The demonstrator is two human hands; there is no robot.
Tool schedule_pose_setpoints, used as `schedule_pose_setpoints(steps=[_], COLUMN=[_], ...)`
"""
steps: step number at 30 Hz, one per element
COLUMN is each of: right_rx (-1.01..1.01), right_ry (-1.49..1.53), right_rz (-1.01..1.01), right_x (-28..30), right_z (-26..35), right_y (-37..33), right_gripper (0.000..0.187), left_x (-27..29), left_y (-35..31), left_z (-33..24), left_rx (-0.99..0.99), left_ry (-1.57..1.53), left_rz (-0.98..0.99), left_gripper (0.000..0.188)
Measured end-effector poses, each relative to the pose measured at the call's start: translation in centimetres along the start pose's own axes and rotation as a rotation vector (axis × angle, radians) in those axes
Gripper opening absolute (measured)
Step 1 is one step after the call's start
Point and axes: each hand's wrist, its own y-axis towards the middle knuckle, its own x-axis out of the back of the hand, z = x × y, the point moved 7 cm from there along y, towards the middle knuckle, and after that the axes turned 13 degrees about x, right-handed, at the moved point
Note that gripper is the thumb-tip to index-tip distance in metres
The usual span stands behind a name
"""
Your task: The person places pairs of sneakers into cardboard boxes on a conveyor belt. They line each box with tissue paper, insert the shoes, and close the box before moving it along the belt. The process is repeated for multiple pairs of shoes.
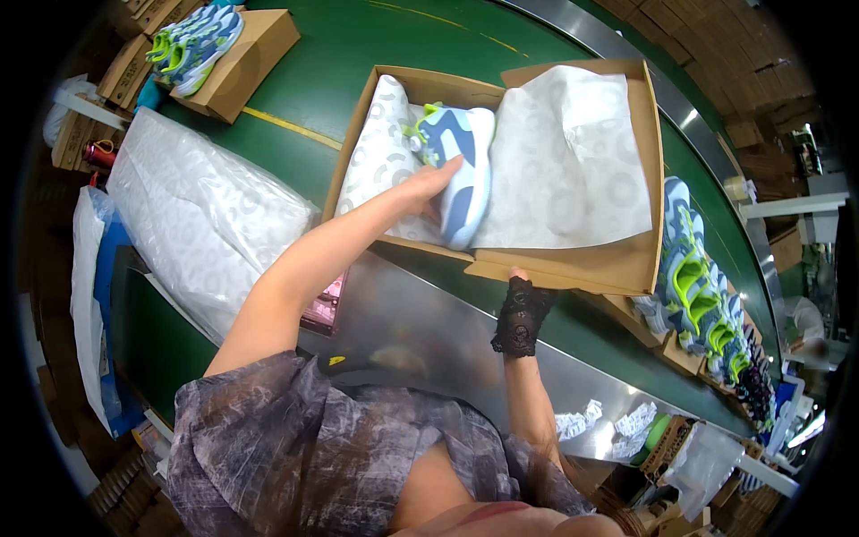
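An open brown cardboard shoebox (582, 270) lies in front of me, its lid folded out to the right. My left hand (431, 186) reaches over the near rim and grips a light-blue and navy sneaker (463, 143) with lime trim; its thumb lies along the shoe's side and its other fingers are mostly hidden. Patterned white tissue paper (565, 170) covers the lid side, and more lies left of the shoe. My right hand (522, 295), in a black lace cuff, holds the shoebox's near edge, thumb on top and fingers out of sight below.
A plastic-wrapped stack of patterned paper (210, 215) lies left. Several sneakers sit on a box (255, 63) at the far left, and more line the right on boxes (684, 353). Beneath is a green conveyor belt (344, 36), with a metal edge (429, 313) nearer me.
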Motion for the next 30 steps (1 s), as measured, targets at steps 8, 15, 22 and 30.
schedule_pose_setpoints(steps=[8, 15, 22, 30], right_rx=[0.656, 0.857, 0.89, 0.914], right_ry=[-0.668, -1.084, -1.105, -0.777], right_rz=[0.013, 0.329, 0.317, 0.345], right_x=[2.8, -1.7, -1.0, 3.1], right_z=[2.9, -1.6, -2.0, 11.7], right_y=[1.2, -0.7, -1.2, 6.2], right_gripper=[0.059, 0.054, 0.052, 0.067], left_x=[0.0, 1.7, 2.3, -0.7], left_y=[-7.1, -5.5, -3.0, -5.4], left_z=[-1.3, 2.5, 3.2, -0.7], left_rx=[-0.47, -0.59, -0.587, -0.027], left_ry=[-0.179, -0.029, 0.016, -0.337], left_rz=[0.117, -0.243, -0.204, 0.36], left_gripper=[0.039, 0.054, 0.052, 0.061])
